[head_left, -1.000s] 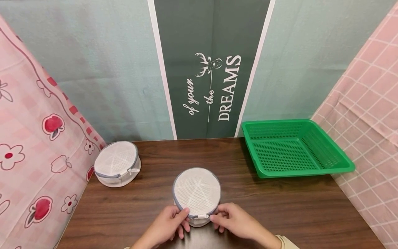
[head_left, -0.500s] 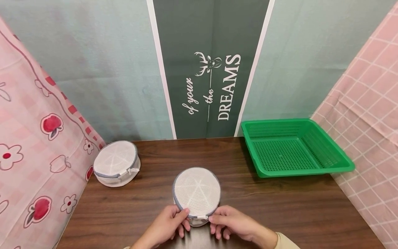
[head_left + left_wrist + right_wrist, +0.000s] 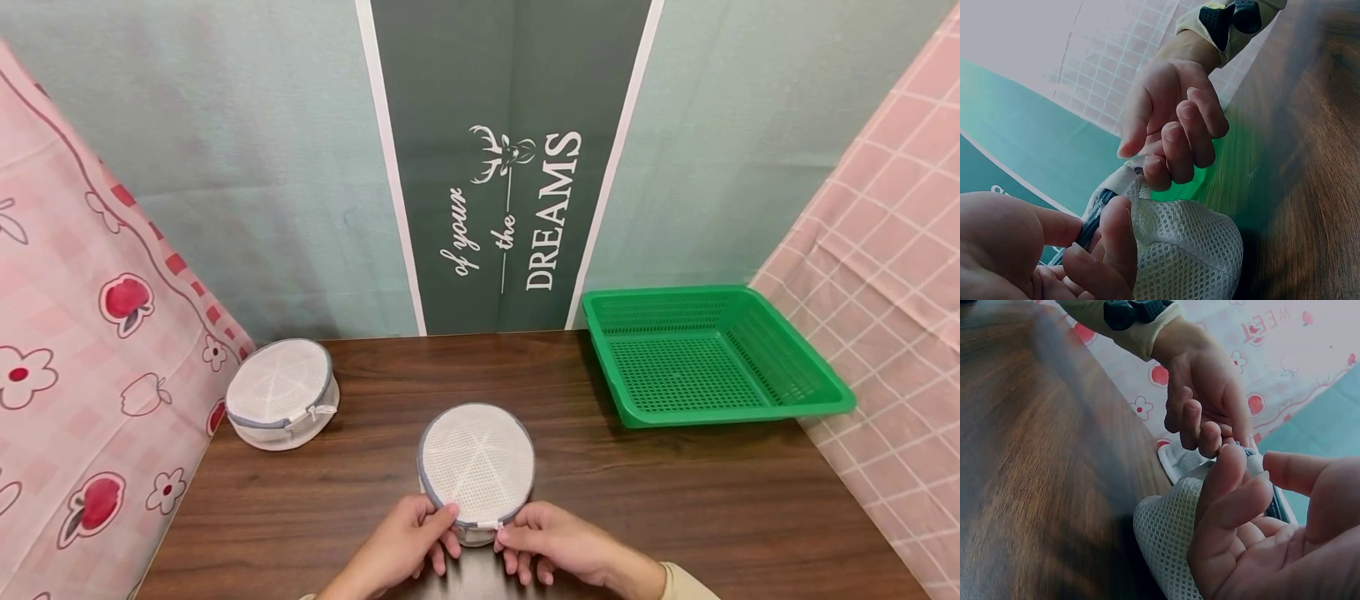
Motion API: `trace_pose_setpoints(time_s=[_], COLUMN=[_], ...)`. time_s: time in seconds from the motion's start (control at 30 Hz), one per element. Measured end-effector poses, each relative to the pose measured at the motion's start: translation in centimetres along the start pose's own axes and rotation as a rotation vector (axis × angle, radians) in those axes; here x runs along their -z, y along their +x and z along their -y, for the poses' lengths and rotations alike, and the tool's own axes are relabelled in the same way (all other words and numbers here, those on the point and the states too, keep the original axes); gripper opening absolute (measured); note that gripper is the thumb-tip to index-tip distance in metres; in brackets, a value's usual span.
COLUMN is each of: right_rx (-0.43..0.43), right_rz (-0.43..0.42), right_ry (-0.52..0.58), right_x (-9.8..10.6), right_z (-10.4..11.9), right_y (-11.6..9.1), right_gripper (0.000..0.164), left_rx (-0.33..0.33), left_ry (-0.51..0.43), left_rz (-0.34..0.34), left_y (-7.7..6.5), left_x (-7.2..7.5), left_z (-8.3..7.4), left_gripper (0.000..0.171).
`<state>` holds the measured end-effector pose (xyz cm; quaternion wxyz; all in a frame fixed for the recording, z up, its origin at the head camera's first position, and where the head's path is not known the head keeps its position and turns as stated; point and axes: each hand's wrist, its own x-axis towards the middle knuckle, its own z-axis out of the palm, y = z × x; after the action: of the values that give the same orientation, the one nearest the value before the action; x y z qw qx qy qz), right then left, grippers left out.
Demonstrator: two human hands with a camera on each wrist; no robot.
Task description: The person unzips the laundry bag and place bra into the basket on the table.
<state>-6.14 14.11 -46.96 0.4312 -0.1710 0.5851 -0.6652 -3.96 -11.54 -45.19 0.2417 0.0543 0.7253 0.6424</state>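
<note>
A round white mesh laundry bag with a blue-grey zipper round its top edge sits on the table in front of me. My left hand grips its front-left rim, the thumb on top and the fingers below. At the front right, by the white zipper tab, my right hand pinches the zipper pull between thumb and forefinger; the pull itself is mostly covered. Both wrist views show the bag's soft mesh side beneath the fingers. Behind to the left lies a second, similar mesh laundry bag, untouched.
A green perforated plastic basket stands at the back right of the brown wooden table. Cloth hangs along the back, and patterned pink cloth borders the left and right sides.
My right hand has slid slightly left and toward me along the bag's front rim. The left hand keeps its hold, and the bag has barely shifted.
</note>
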Motion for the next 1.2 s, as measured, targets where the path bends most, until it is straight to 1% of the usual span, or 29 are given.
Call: trace_pose_setpoints(time_s=[0.27,0.37,0.53,0.67,0.83,0.9,1.0,1.07,1.2], right_rx=[0.023,0.023,0.029,0.058,0.142,0.16,0.164,0.148,0.132], right_rz=[0.047,0.048,0.027,-0.019,-0.067,-0.08,-0.109,-0.139,-0.211], right_ry=[-0.036,-0.048,-0.088,-0.165,-0.333,-0.386,-0.436,-0.464,-0.567], right_x=[-0.2,-0.2,-0.3,-0.6,-1.1,-1.2,-1.5,-1.7,-2.1], right_z=[0.3,0.5,0.7,0.9,1.0,1.1,1.3,1.4,1.7], right_y=[-0.1,-0.2,-0.3,-0.2,-0.2,-0.3,-0.5,-0.6,-0.8], right_gripper=[0.049,0.048,0.046,0.041,0.034,0.032,0.031,0.03,0.027], left_rx=[0.0,0.001,0.0,0.002,0.004,0.003,-0.001,-0.003,-0.002], left_ry=[-0.007,-0.006,-0.005,-0.007,-0.008,-0.011,-0.014,-0.012,-0.008], left_rz=[0.002,-0.001,-0.004,-0.006,-0.004,-0.002,0.003,0.004,0.004], left_y=[0.0,0.1,0.1,0.1,0.1,0.1,0.1,0.1,0.1], left_x=[0.0,0.0,0.0,0.0,0.1,0.1,0.1,0.1,0.2], left_z=[0.0,0.0,0.1,0.2,0.2,0.2,0.3,0.3,0.3], left_gripper=[0.038,0.038,0.037,0.037,0.036,0.036,0.037,0.038,0.04])
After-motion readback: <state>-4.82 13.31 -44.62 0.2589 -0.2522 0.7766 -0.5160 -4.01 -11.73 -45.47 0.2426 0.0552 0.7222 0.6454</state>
